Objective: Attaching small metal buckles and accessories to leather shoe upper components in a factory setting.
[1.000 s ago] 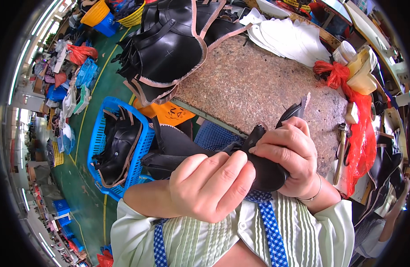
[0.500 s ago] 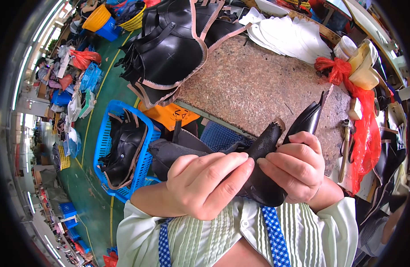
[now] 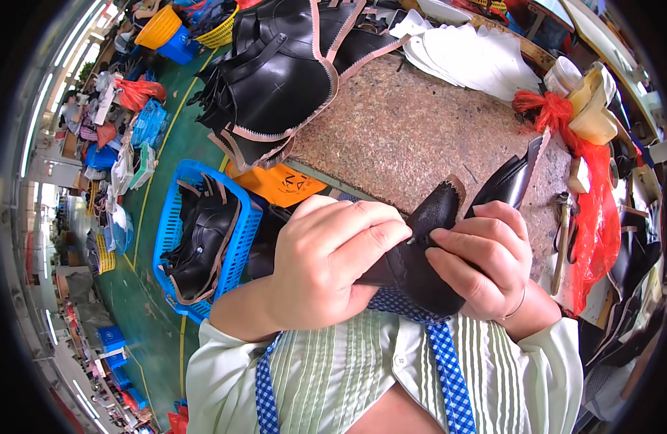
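Blue basket [image 3: 244, 239]: standing left, holding black parts [image 3: 203, 242]. Black stack [image 3: 279, 94]: lying on the table [image 3: 413, 130], left end. Left hand [image 3: 333, 253]: pinching the black piece [image 3: 427, 286], which is sitting between both hands, by the table's near edge. Right hand [image 3: 487, 259]: gripping its right side. White sheets [image 3: 471, 61]: lying at the far edge. Hammer [image 3: 560, 260]: lying beside the red bag [image 3: 597, 217].

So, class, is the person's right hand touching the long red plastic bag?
Apart: the head view shows brown tabletop between the right hand and the long red plastic bag.
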`<action>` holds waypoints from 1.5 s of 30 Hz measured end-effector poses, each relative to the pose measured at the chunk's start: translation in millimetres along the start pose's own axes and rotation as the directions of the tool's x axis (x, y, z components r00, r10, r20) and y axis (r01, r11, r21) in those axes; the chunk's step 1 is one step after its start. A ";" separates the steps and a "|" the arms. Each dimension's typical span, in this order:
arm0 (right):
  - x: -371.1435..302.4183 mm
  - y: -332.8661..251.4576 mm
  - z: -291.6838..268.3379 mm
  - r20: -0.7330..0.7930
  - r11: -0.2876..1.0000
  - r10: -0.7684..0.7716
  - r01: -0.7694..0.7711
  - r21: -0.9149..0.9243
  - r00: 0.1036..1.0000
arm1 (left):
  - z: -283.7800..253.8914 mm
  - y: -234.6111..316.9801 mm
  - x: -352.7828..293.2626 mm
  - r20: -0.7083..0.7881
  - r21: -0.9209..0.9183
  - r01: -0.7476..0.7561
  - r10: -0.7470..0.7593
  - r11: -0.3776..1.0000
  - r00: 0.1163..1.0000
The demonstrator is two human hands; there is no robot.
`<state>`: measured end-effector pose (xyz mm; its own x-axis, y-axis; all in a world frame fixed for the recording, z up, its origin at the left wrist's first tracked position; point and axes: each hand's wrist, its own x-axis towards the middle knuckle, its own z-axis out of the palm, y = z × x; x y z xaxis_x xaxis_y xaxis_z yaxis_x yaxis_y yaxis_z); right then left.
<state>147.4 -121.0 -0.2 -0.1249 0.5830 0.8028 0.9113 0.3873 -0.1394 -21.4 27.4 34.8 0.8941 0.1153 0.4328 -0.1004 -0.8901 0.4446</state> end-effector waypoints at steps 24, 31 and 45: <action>-84.8 145.8 -9.3 0.157 0.778 0.545 -0.427 -0.461 0.823 | 140.6 -82.9 106.6 0.218 0.414 -0.417 0.357 0.809 0.908; -120.2 239.8 -15.5 0.048 0.566 0.758 -0.620 -0.543 0.650 | 171.2 -119.2 27.1 0.373 0.100 -0.118 0.072 0.988 0.925; -91.1 207.0 6.3 -0.081 0.474 0.878 -0.833 0.286 0.472 | 109.9 -69.3 20.1 -0.118 -0.460 0.139 -0.215 0.877 0.969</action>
<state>344.9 -89.4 -105.9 0.7726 0.5576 0.3034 0.4237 -0.0971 -0.9006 51.5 43.0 -73.5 0.8368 0.3555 0.4163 -0.1649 -0.5615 0.8109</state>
